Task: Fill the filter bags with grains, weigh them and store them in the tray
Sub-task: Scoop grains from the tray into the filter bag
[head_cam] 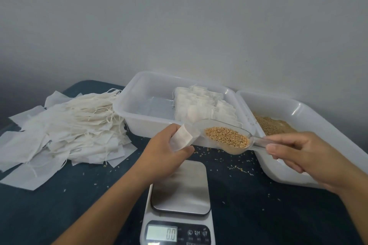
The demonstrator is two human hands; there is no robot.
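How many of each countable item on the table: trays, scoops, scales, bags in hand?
Clear plastic trays: 2, one with filled bags and one with grains
Clear scoop of grains: 1, held by the right hand
Digital scale: 1
Filter bag in the left hand: 1
Total: 5
The loose pile of empty bags is too tangled to count.

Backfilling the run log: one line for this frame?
left hand: holds filter bag | right hand: holds scoop of grains at bag | scale: bare

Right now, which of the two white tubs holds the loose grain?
The right tub, beside the right hand; the left tub holds filled bags instead.
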